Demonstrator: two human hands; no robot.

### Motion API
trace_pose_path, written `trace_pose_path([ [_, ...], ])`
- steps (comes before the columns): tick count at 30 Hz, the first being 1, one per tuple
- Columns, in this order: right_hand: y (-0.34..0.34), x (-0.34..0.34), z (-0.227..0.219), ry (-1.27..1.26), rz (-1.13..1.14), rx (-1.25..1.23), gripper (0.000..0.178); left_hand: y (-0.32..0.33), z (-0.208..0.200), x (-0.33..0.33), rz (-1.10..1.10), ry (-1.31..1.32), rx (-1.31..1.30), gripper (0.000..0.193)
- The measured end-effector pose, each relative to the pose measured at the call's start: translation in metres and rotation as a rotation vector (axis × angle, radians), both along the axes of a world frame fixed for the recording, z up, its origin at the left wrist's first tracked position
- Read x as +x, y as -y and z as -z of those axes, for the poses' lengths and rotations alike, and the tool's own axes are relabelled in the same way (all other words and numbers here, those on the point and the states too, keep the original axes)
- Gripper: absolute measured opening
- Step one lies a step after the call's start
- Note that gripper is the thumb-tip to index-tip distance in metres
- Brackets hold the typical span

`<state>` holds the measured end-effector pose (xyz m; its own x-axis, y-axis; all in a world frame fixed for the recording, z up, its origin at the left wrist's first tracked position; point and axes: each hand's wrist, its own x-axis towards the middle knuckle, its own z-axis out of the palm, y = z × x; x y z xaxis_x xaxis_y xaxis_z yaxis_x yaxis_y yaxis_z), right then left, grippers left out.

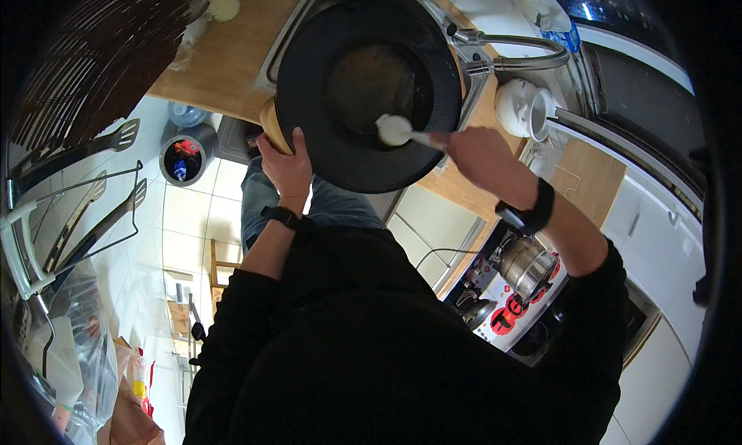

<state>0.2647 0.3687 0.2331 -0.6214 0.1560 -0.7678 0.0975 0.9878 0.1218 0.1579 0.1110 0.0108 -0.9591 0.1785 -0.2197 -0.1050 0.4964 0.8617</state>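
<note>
A large black wok is held over the sink, its inside facing up with a wet, brownish film at the bottom. My left hand grips it on the near left, with the thumb on the rim beside a light wooden handle. In my right hand is the handle of a white dish brush. The brush's round head lies against the inner wall of the wok, near its lower right. The bristles are hidden under the head.
A metal faucet curves beside the wok, and a white pot stands on the wooden counter. At right, a steel pot sits by the stove. Left are a dark bin and a rack of hanging spatulas.
</note>
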Motion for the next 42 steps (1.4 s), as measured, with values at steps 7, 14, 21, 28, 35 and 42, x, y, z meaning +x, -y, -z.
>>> trace_pose_path([
  [7, -0.016, 0.003, 0.004, 0.007, -0.105, 0.313, 0.038, -0.002, -0.001, -0.003, 0.024, 0.025, -0.007, 0.056],
  [14, -0.026, -0.021, 0.025, -0.330, -0.253, 0.400, 0.047, -0.001, -0.003, -0.002, 0.029, 0.065, 0.011, 0.057],
  [21, -0.016, -0.006, 0.005, -0.226, -0.177, 0.376, 0.057, 0.000, 0.002, -0.003, 0.043, 0.153, 0.012, 0.055],
  [28, -0.016, 0.010, 0.084, -0.347, 0.198, 0.147, 0.071, -0.003, -0.005, -0.001, 0.033, 0.103, -0.030, 0.057],
  [35, -0.001, 0.055, 0.050, -0.339, 0.076, 0.257, 0.069, 0.001, -0.002, -0.002, 0.043, 0.100, -0.009, 0.055],
  [42, -0.043, -0.007, 0.075, -0.605, -0.240, 0.327, 0.069, 0.002, -0.005, -0.002, 0.037, 0.033, 0.033, 0.058],
])
